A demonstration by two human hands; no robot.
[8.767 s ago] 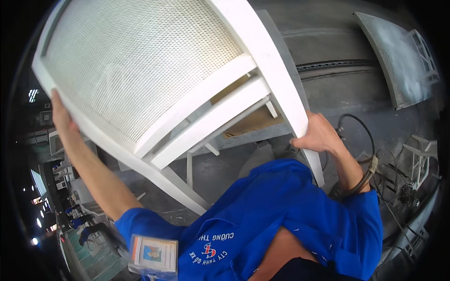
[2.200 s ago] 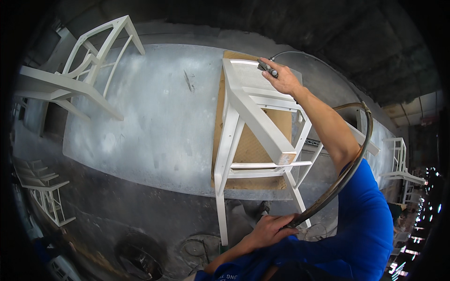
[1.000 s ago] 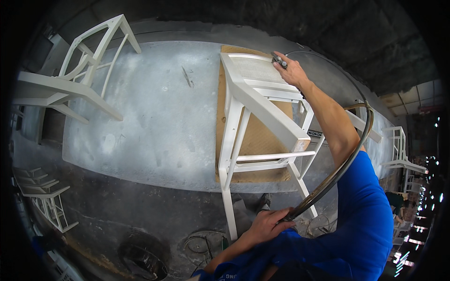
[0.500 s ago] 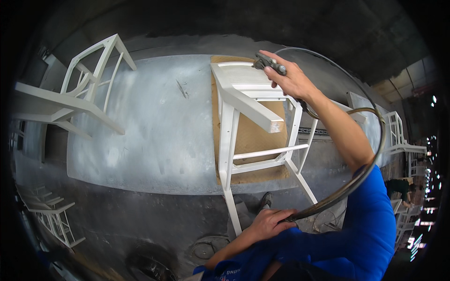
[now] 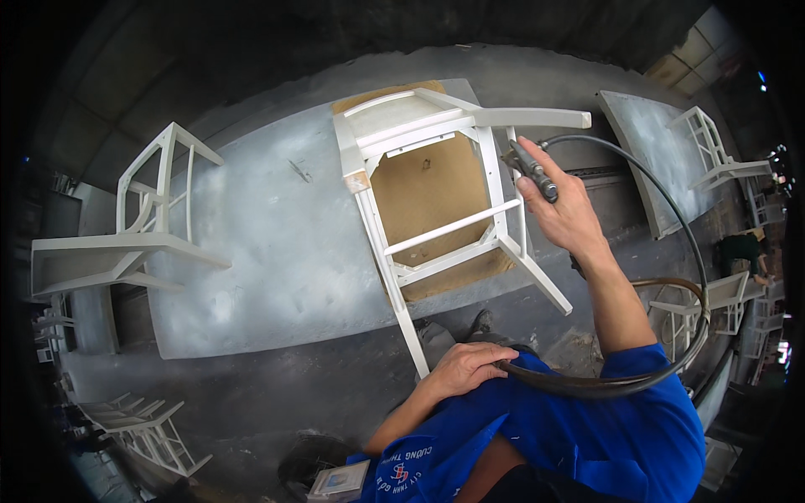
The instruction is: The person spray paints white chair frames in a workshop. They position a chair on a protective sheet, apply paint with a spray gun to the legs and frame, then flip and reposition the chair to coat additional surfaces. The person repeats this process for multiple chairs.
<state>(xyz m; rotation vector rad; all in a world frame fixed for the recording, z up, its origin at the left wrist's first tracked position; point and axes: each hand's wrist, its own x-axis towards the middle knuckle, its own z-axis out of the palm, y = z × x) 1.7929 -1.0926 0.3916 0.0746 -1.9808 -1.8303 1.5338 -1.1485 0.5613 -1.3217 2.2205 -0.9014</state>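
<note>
My right hand [image 5: 563, 210] is closed around a spray gun [image 5: 535, 170] at the right side of a white wooden chair frame [image 5: 537, 118]. The gun points toward the frame; I cannot make out any spray. The frame lies tipped over on a brown board [image 5: 436, 184], its open seat showing the board beneath and two legs reaching toward me. Close to my body, my left hand [image 5: 470, 369] grips the dark hose [image 5: 587, 387], which loops round on the right and up to the gun.
The board lies on a large grey table [image 5: 260, 243]. Another white chair [image 5: 126, 245] stands at its left end. Stacked frames [image 5: 151, 427] are at lower left. To the right are a second table [image 5: 641, 159], a chair [image 5: 708, 151] and a person [image 5: 742, 251] farther off.
The chair frame has turned on the board, so its long upper post now points right. My right hand with the spray gun has come nearer, to the frame's right side. My left hand keeps the hose.
</note>
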